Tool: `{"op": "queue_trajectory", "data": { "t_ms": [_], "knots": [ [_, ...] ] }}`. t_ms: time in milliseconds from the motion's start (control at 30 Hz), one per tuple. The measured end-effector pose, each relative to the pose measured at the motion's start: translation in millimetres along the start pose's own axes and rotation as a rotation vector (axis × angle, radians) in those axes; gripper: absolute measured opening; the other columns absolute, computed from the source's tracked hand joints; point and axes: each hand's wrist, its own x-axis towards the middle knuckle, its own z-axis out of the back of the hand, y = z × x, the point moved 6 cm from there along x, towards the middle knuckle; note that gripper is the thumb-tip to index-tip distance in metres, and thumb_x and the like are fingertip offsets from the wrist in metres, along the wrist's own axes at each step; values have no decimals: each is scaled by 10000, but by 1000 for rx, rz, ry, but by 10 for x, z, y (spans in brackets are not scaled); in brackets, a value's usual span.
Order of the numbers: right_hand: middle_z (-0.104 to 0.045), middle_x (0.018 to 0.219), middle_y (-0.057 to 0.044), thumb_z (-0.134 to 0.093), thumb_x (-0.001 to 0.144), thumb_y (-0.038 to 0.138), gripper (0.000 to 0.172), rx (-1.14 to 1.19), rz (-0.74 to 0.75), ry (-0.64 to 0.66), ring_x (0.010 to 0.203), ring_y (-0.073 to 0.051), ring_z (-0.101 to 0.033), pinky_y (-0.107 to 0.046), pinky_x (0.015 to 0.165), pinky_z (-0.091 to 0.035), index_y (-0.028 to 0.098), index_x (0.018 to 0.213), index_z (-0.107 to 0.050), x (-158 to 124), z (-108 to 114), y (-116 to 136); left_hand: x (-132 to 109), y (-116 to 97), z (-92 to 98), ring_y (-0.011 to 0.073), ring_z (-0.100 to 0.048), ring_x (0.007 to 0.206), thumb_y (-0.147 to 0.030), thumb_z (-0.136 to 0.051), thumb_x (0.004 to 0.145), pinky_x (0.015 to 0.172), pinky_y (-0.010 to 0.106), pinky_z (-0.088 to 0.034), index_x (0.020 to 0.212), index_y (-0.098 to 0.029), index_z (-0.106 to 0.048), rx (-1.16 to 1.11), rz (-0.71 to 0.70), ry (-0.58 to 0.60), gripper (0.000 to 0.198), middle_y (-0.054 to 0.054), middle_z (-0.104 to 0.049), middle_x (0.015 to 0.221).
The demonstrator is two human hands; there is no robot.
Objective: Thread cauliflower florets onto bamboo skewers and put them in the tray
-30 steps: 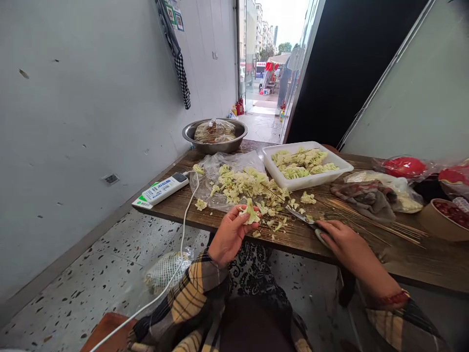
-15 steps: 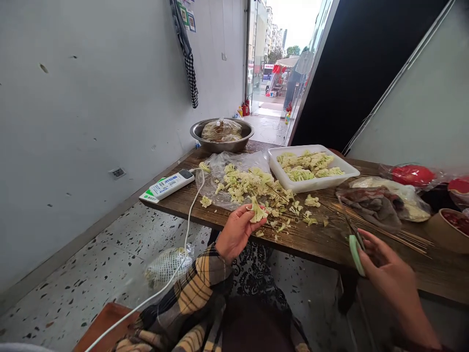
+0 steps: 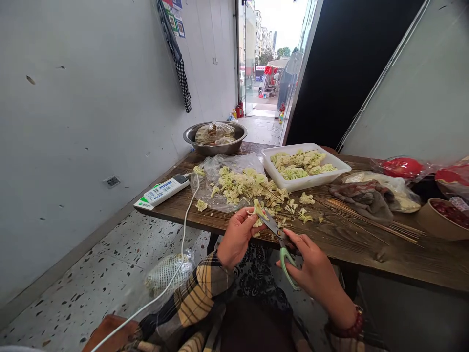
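Note:
My left hand pinches a cauliflower floret above the near edge of the table, its stem pointing up. In my right hand is a pair of scissors with pale green handles. The blades reach to the floret's stem, close by my left fingers; whether they touch it I cannot make out. Just beyond my hands, a heap of cauliflower florets lies partly on a clear plastic bag. Several loose pieces are scattered around the heap.
A white tray holds skewered cauliflower at the back. Bamboo skewers and a brown cloth lie on the right. Farther right stands a paper bowl. A steel basin and a power strip with a white cable are left.
My right hand has brought the scissors leftward from the right side of the table to the floret. My left hand keeps hold of the floret. The view has turned slightly.

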Motion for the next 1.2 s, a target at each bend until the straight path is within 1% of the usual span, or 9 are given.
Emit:
{"op": "queue_trajectory", "data": {
  "t_ms": [167,233,333,533,667,800,933,1067,1200],
  "knots": [
    [-610,998,-70,-639,792,355,650,20,-1,13,862,-228,-625,-333,744,-518,262,1389,-400,79,-73,25,-18,58,-26,147,-619,782,-311,-750,680,730,284,-522,776,-150,-631,47,1,0,222,32,-666,862],
    [-607,1015,-69,-641,795,361,647,42,-9,14,865,-226,-626,-337,761,-517,262,1386,-399,112,-76,36,-16,77,-18,143,-609,760,-322,-749,681,716,279,-519,792,-153,-642,79,-5,-21,228,24,-658,831],
    [-602,996,-67,-639,798,382,655,39,-26,23,836,-227,-627,-338,726,-523,269,1393,-390,146,-55,48,-4,88,-4,129,-590,714,-330,-735,699,682,256,-506,826,-160,-656,117,-12,-39,227,12,-647,783],
    [-595,1013,-69,-661,781,357,674,19,-22,36,885,-244,-613,-353,743,-524,275,1393,-392,114,-31,29,38,80,9,121,-595,722,-361,-697,741,636,201,-462,834,-159,-668,168,-36,-24,224,32,-670,834],
    [-605,1007,-70,-618,816,354,616,24,-24,12,828,-233,-632,-341,724,-528,281,1387,-399,89,-74,-21,45,121,-4,128,-608,716,-360,-707,728,648,224,-477,853,-163,-685,160,-26,-9,235,28,-678,832],
    [-615,1006,-70,-564,855,302,552,51,-16,20,814,-213,-633,-322,729,-522,256,1382,-404,87,-114,-34,40,130,-26,147,-622,729,-348,-722,710,675,262,-503,790,-152,-677,117,-9,-4,216,32,-680,820],
    [-621,942,-64,-538,875,308,539,44,-1,27,756,-202,-624,-308,663,-517,241,1391,-396,78,-135,-45,43,123,-40,156,-620,749,-327,-743,686,688,278,-521,783,-149,-675,70,12,-8,215,36,-676,822],
    [-637,981,-77,-523,889,321,533,46,18,23,802,-209,-637,-316,682,-527,231,1397,-390,61,-162,-63,46,135,-42,149,-607,774,-288,-752,677,700,273,-531,766,-144,-672,24,35,-16,188,39,-664,835],
    [-644,1097,-99,-508,899,312,516,49,28,15,935,-228,-647,-330,763,-538,217,1394,-396,53,-174,-67,44,161,-31,137,-600,750,-274,-749,679,702,277,-538,761,-136,-669,0,75,-15,179,38,-655,823]
  ]
}}
